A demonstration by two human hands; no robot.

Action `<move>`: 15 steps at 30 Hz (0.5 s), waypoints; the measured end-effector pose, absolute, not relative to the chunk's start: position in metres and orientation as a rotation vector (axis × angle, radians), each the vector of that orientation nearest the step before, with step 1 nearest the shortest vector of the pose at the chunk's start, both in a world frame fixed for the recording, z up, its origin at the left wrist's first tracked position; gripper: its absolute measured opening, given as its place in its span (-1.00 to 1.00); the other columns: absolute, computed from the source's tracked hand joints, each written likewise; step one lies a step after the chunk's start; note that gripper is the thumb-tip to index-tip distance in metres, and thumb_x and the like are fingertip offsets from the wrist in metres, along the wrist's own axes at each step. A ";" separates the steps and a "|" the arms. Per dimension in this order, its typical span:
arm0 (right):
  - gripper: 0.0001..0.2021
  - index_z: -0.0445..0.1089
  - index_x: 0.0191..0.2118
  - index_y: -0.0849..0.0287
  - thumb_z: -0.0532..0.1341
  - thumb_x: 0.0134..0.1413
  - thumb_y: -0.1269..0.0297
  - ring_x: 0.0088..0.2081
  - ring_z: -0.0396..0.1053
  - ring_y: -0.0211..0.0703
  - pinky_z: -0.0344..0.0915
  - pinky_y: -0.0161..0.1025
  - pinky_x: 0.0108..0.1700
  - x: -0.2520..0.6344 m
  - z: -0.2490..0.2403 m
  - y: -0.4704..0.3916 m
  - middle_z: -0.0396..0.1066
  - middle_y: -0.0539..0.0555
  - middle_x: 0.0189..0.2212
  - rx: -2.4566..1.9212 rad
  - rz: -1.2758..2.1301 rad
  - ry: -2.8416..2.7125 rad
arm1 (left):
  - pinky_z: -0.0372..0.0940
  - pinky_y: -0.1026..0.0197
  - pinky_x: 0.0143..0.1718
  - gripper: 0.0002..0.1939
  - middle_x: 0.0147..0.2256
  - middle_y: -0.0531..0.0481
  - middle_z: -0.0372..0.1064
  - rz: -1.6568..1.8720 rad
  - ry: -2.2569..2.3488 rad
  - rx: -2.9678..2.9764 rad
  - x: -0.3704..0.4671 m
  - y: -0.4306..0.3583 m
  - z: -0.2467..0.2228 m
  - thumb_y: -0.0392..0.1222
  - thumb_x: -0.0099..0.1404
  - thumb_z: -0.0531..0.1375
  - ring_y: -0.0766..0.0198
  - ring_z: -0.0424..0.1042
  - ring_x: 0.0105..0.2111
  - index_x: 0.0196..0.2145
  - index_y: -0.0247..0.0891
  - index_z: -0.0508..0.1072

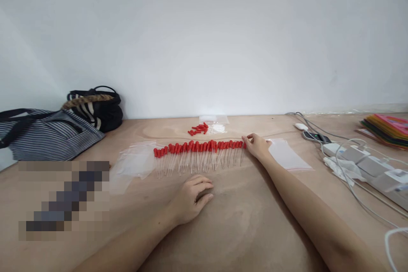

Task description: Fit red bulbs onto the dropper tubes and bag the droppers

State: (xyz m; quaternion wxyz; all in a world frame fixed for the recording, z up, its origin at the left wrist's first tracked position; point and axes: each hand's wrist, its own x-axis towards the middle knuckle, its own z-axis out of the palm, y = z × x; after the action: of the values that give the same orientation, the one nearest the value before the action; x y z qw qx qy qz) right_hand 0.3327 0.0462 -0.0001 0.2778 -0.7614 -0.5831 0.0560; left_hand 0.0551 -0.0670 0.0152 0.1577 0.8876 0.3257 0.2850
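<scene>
Side by side on the wooden table lie several clear droppers (197, 157) with red rubber bulbs, their thin tips pointing toward me. At the right end of this row, my right hand (256, 146) is pinched around the red bulb of the last dropper; part of that bulb is hidden by the fingers. My left hand (195, 199) rests on the table in front of the row, palm down, thumb and fingers apart, with nothing in it. Behind the row is a small heap of loose red bulbs (199, 128), beside a clear plastic bag (219, 123).
Clear zip bags (135, 161) lie left of the row, and another zip bag (290, 155) lies right. A striped bag (54, 134) and a black bag (111, 112) stand far left. Right are a power strip with chargers (366, 159), cables and coloured sheets (387, 129). A wall stands behind.
</scene>
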 end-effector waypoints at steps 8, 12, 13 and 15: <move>-0.63 0.41 -0.26 0.29 0.05 -0.01 0.09 -0.07 0.16 0.17 -0.11 0.06 -0.09 0.364 -0.002 -0.007 0.33 0.31 -0.17 -2.337 -0.370 -1.602 | 0.27 0.03 -0.04 -0.71 -0.09 -0.08 0.38 0.684 1.007 2.541 0.029 -0.073 0.018 -0.26 0.18 0.10 0.14 0.33 -0.05 -0.12 -0.19 0.41; -0.65 0.44 -0.37 0.31 0.00 0.04 0.17 -0.16 0.25 0.14 -0.14 0.11 -0.08 0.374 -0.007 -0.014 0.39 0.31 -0.28 -2.455 -0.321 -1.647 | 0.25 0.01 -0.02 -0.70 -0.09 -0.09 0.38 0.649 1.014 2.562 0.031 -0.071 0.019 -0.25 0.18 0.11 0.14 0.32 -0.04 -0.10 -0.20 0.41; -0.67 0.44 -0.40 0.30 -0.02 0.06 0.23 -0.20 0.28 0.11 -0.14 0.11 -0.07 0.374 -0.008 -0.014 0.40 0.29 -0.30 -2.461 -0.298 -1.664 | 0.25 0.00 -0.02 -0.69 -0.09 -0.09 0.38 0.649 1.012 2.563 0.032 -0.071 0.020 -0.25 0.18 0.11 0.14 0.32 -0.04 -0.10 -0.20 0.41; -0.69 0.44 -0.41 0.30 -0.04 0.06 0.37 -0.24 0.31 0.05 -0.13 0.09 -0.08 0.375 -0.008 -0.012 0.42 0.27 -0.33 -2.462 -0.271 -1.683 | 0.24 -0.01 -0.01 -0.69 -0.08 -0.09 0.37 0.649 1.007 2.556 0.033 -0.070 0.020 -0.25 0.18 0.11 0.13 0.31 -0.03 -0.10 -0.21 0.40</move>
State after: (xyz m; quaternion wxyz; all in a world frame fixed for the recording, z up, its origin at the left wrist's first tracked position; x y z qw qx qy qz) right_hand 0.3752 -0.0117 -0.0084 0.0732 -0.8200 -0.5605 -0.0903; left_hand 0.0329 -0.0702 0.0200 0.1586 0.8940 0.3521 0.2272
